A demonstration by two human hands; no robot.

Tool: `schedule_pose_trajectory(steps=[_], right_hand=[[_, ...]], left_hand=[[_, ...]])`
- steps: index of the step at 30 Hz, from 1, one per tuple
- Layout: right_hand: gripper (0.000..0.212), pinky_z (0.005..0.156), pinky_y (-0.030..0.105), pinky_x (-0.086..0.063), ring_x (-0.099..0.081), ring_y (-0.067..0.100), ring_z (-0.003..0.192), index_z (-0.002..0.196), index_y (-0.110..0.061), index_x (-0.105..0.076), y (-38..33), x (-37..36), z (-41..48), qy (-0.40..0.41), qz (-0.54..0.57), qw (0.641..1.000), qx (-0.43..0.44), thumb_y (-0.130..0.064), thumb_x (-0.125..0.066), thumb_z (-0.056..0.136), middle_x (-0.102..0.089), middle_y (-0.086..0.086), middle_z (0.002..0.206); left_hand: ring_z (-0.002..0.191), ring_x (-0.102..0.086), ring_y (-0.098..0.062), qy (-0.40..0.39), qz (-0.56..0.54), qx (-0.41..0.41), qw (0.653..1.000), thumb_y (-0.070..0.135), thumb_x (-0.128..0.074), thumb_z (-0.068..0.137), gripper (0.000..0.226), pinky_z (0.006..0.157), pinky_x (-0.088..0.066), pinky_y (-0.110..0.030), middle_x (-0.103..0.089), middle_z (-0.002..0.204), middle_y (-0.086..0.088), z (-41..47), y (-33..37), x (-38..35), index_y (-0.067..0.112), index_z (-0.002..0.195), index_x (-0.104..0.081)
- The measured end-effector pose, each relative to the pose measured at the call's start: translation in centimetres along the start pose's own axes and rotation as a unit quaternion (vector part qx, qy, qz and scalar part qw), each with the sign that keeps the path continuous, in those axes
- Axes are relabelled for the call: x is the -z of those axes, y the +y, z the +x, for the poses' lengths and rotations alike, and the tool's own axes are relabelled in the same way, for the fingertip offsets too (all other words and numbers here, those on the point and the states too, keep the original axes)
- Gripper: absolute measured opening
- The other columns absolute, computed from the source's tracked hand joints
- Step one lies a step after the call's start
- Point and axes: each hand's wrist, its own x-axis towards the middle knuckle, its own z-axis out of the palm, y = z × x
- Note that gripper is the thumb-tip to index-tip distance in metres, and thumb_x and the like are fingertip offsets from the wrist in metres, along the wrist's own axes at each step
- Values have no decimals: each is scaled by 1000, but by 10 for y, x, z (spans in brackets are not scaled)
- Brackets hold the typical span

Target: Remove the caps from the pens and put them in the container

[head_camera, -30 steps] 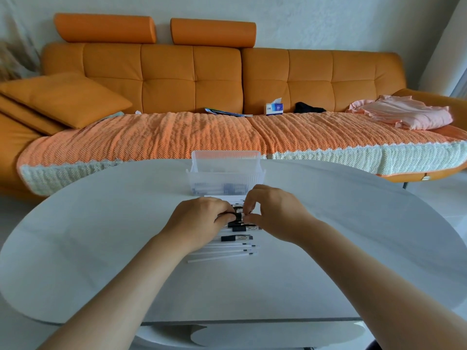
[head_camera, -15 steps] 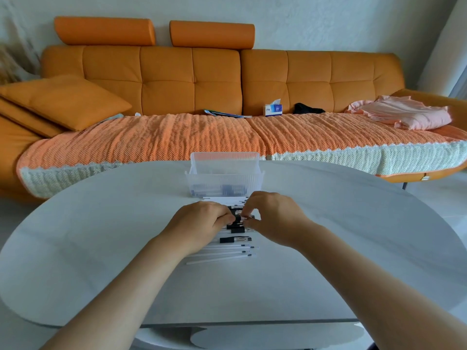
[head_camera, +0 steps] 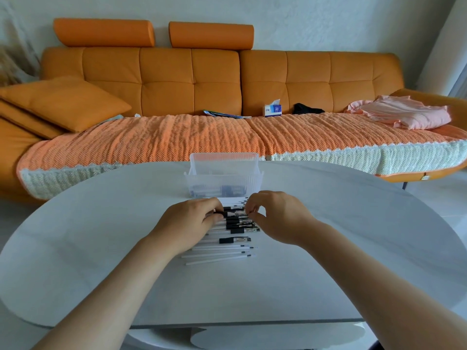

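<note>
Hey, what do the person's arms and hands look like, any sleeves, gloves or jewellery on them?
Both are bare. The left hand and right hand wear no gloves, and no ring, watch or bracelet shows. The left forearm and right forearm are uncovered right to the picture's edge, with no sleeve in view.

Sofa and table, as I saw them from the feed.
I looked across a pale oval table [head_camera: 101,248] to an orange sofa [head_camera: 192,82] under a knitted orange throw [head_camera: 177,140]; a cushion [head_camera: 63,102] lay at its left end, folded pink clothing [head_camera: 404,114] at its right, and a tissue box [head_camera: 273,110] stood between a booklet [head_camera: 225,114] and a black cloth [head_camera: 307,109].
</note>
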Motion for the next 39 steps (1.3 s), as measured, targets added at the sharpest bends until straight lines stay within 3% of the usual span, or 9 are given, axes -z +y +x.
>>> schedule_pose_trajectory(steps=[4,8,14,21,27,32,34,39], right_hand=[[11,69,22,-47,-56,0,77,99,-34,-69,0,1,1,-7,17,1000,-8,-36,-59,95,-66,-20,101],[10,62,19,-39,-51,-4,67,95,-35,-70,-7,-4,4,24,35,999,13,-40,-60,95,-62,-19,103],[15,74,30,-51,-59,7,82,98,-34,-71,-16,-12,5,-4,0,999,35,-40,-58,95,-63,-17,105],[11,60,15,-36,-51,-4,68,95,-33,-65,-3,-8,5,-35,-6,999,15,-37,-56,95,-64,-16,100],[12,65,19,-41,-57,6,84,94,-32,-63,12,-3,2,-43,-14,999,-10,-37,-53,97,-63,-18,98],[12,62,15,-38,-56,4,81,93,-33,-64,13,-3,2,-36,-18,999,-7,-37,-53,96,-62,-18,97],[11,65,18,-41,-57,4,83,93,-33,-63,12,-3,1,-35,-9,999,-2,-37,-54,96,-62,-18,97],[9,65,21,-42,-53,-4,69,91,-31,-62,7,-7,-1,-35,9,999,27,-34,-54,96,-63,-16,94]], left_hand=[[80,-53,-4,6,-5,15,1000,41,-54,96,10,63,-38,-21,-59,89,21,-4,-9,4,35,100,-60],[90,-57,-3,-4,0,12,1000,41,-54,96,10,72,-45,-25,-63,98,21,-7,-10,2,36,101,-61],[94,-59,-4,6,7,-20,1000,43,-56,94,12,77,-49,-28,-66,103,20,-7,-5,-2,36,102,-63],[78,-52,-3,12,14,3,1000,39,-59,93,8,68,-42,-24,-63,95,19,-8,-21,9,36,99,-62],[82,-55,-13,80,46,44,995,25,-65,87,3,80,-46,-34,-63,86,15,-12,-52,22,28,89,-65],[72,-59,-22,187,130,69,971,19,-65,86,4,72,-45,-37,-66,77,7,-11,-52,24,20,83,-67],[70,-58,-21,229,88,71,967,20,-64,87,4,71,-46,-36,-68,81,6,-8,-44,25,18,86,-68],[80,-46,-5,112,12,-52,992,39,-67,86,9,71,-40,-27,-62,87,24,-7,-11,2,37,94,-71]])
